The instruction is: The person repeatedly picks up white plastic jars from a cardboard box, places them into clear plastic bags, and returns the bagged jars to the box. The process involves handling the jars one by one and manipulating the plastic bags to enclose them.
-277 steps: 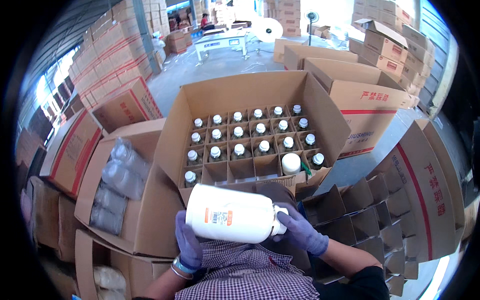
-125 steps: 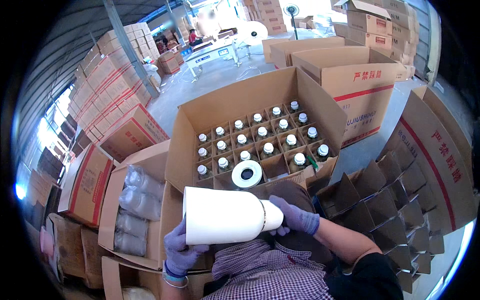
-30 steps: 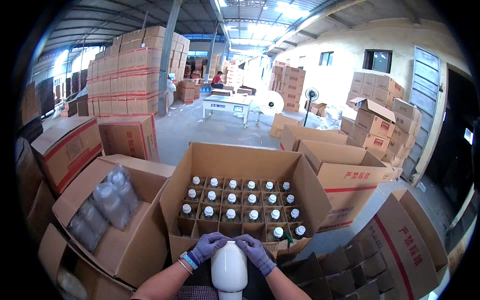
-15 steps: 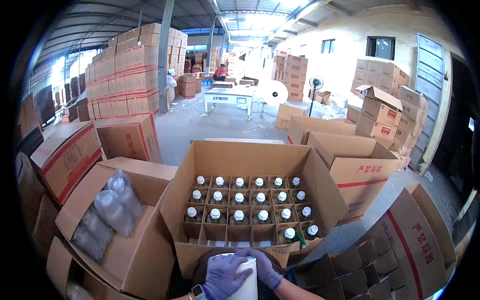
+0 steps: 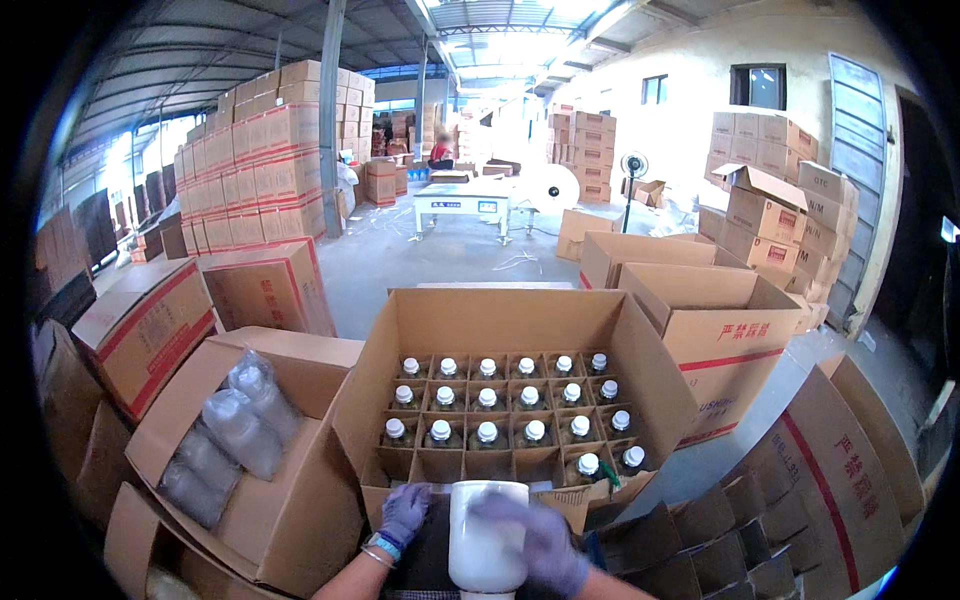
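A white cylindrical container point(image 5: 480, 560) stands upright close to me, at the front edge of an open carton point(image 5: 470, 315). My right hand point(image 5: 552, 555), in a purple glove, lies across the container's right side; motion smears its fingers. To the container's left is my left hand point(image 5: 404, 512), also gloved, its fingers curled beside the carton's near edge; whatever they hold, if anything, is hidden. Cardboard dividers split the carton into cells, and several clear bottles with white caps point(image 5: 487, 432) fill most of them. A green item point(image 5: 612, 468) pokes up by the front right bottles.
At left, an open carton point(image 5: 300, 540) contains plastic-wrapped white goods point(image 5: 240, 430). Open cartons point(image 5: 715, 340) stand to the right, and a carton with dividers point(image 5: 800, 470) leans at lower right. Farther off are a white-topped machine table point(image 5: 460, 190), a fan point(image 5: 632, 165) and a seated person point(image 5: 441, 155).
My left hand has come off the white container and moved left. The right hand has shifted across its right side. The container shows more fully, and the view has tilted slightly.
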The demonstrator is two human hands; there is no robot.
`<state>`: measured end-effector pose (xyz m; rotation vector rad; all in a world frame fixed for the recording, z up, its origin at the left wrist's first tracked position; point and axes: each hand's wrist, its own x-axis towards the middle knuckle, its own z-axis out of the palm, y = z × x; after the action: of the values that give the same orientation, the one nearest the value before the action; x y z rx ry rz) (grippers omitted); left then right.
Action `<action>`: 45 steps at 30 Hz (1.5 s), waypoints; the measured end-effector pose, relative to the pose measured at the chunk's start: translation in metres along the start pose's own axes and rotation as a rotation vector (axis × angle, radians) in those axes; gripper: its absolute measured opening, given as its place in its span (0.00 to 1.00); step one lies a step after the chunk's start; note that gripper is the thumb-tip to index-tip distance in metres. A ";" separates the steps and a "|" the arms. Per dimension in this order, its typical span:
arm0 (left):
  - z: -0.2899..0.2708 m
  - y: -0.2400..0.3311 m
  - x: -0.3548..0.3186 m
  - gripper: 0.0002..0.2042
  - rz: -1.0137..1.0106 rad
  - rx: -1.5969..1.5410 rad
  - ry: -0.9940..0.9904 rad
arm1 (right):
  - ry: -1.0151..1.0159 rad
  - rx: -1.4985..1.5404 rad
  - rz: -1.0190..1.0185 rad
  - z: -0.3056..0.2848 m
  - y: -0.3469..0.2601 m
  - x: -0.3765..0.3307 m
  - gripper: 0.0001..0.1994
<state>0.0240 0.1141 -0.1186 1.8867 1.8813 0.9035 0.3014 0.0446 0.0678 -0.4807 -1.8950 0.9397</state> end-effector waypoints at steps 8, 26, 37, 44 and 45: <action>0.018 0.045 0.002 0.21 0.159 -1.050 -0.281 | -0.223 -0.148 0.292 -0.035 0.041 0.005 0.22; -0.055 0.162 -0.089 0.11 0.381 -0.344 0.223 | 0.234 1.305 0.799 0.010 0.146 -0.034 0.19; -0.008 0.074 -0.008 0.21 0.128 -1.112 -0.535 | 0.108 -0.201 0.186 -0.019 0.023 -0.046 0.13; -0.010 0.173 -0.066 0.20 0.100 -1.445 -0.950 | -0.620 -0.512 -0.213 -0.043 -0.113 -0.009 0.32; -0.025 0.180 -0.071 0.20 0.178 -1.378 -0.959 | -0.709 -0.538 -0.246 -0.031 -0.127 0.001 0.37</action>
<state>0.1512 0.0259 -0.0004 1.1429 0.2679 0.7493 0.3351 -0.0215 0.1750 -0.2130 -2.7997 0.4432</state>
